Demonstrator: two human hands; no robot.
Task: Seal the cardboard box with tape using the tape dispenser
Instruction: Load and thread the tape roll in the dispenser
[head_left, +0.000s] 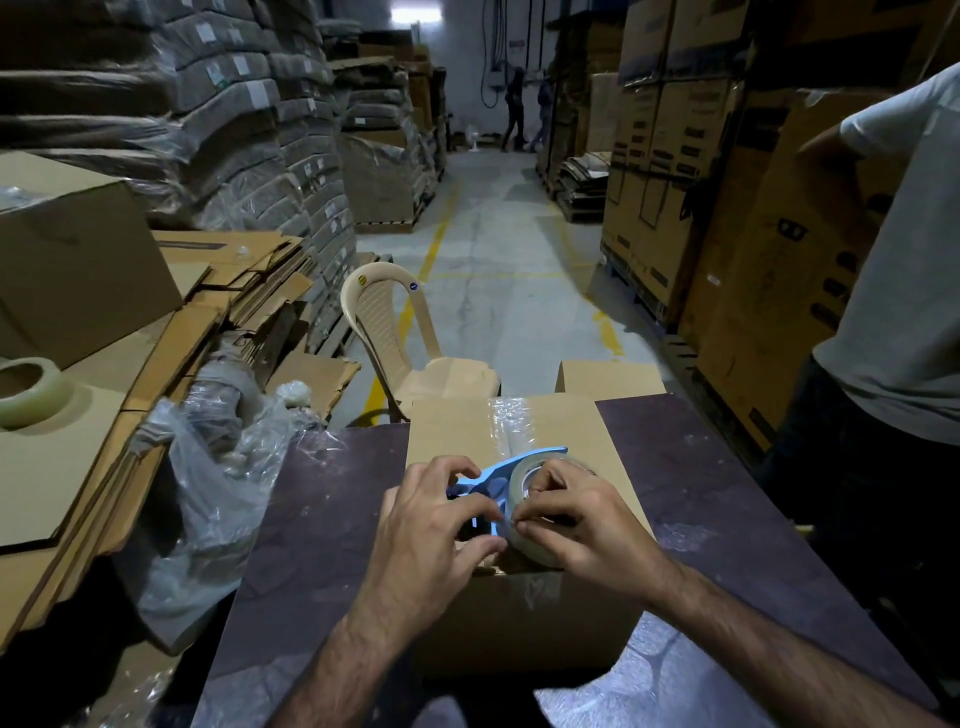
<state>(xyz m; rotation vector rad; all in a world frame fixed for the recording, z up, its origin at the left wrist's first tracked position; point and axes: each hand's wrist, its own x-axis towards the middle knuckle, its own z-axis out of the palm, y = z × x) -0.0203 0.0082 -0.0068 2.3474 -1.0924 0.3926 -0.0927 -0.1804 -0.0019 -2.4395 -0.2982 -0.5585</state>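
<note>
Nearest the camera, both forearms reach in over the dark bench (322, 519) to the cardboard box (519, 613), which sits on the bench's middle with its top closed. The left hand (431, 525) is curled, thumb and fingers pinched at the blue frame of the tape dispenser (498, 483). The right hand (566, 519) is wrapped round the tape roll (524, 499) on that dispenser, its fingertips pinching at the roll's edge, seemingly working the loose tape end; whether a free end is actually held is too small to tell. The dispenser rests on the box top near its front edge.

A clear strip of tape (511, 421) already lies along the middle seam toward the far edge, looking wrinkled.

Likely trouble: the thin tape end could stick back to the roll or fold on itself while being picked. The dispenser's cutting edge is close to the left fingertips. With both hands on the dispenser, nothing steadies the box, so a hard pull might slide it.

The box has bare bench on both sides, with more on the right. A crumpled plastic bag (208, 467) crowds the bench's left edge. Beyond it is a spare tape roll (28, 389) on flattened cardboard. Behind the box stands a plastic chair (400, 332), and a bystander (893, 312) stands close at the right.
</note>
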